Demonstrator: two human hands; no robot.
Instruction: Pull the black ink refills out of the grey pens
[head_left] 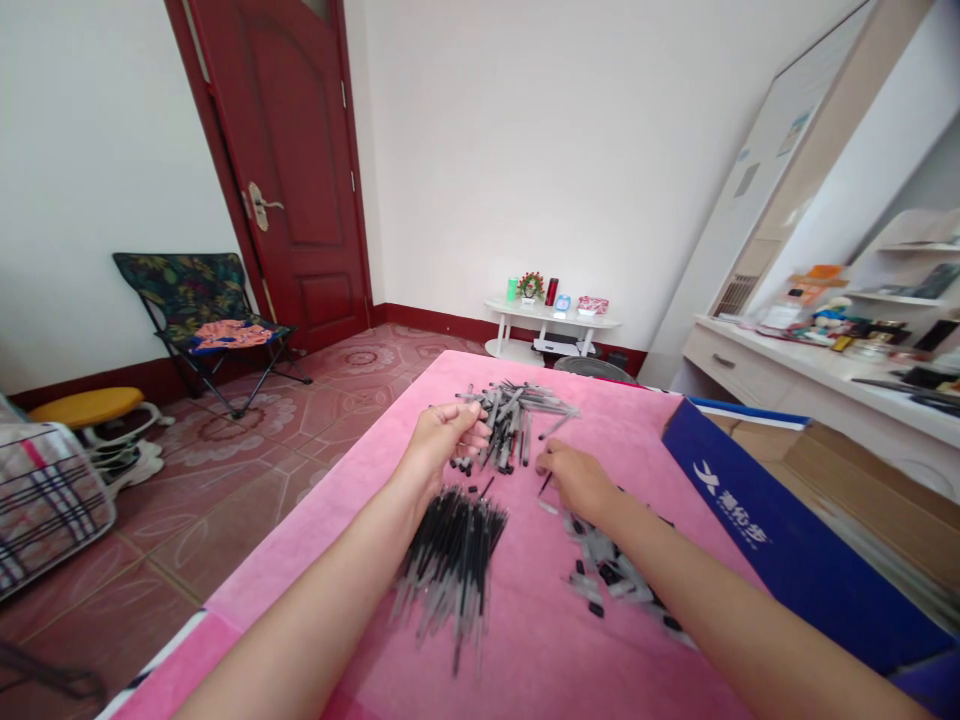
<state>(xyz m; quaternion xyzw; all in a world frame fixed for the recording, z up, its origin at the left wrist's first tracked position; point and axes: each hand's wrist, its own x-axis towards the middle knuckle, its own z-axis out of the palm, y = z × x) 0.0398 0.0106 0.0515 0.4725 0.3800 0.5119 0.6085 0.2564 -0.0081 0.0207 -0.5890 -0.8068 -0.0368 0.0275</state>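
My left hand (pixel 452 432) is closed in a pinch beside a loose pile of grey and clear pens (pixel 514 415); whatever lies between its fingertips is too small to make out. Just right of that pile, my right hand (pixel 576 478) has its fingers curled, with a thin dark pen part (pixel 545 484) sticking out below them. A dense bundle of pen refills (pixel 457 550), dark at the top and pale lower down, lies near my left forearm. Clear pen barrels and black caps (pixel 600 565) are scattered beside my right forearm, which partly hides them.
The work lies on a pink cloth-covered table (pixel 540 650). An open blue cardboard box (pixel 757 520) stands along its right side. Beyond are a low white table (pixel 551 312), a white dresser (pixel 825 370), a folding chair (pixel 202 300) and a red door (pixel 292 150).
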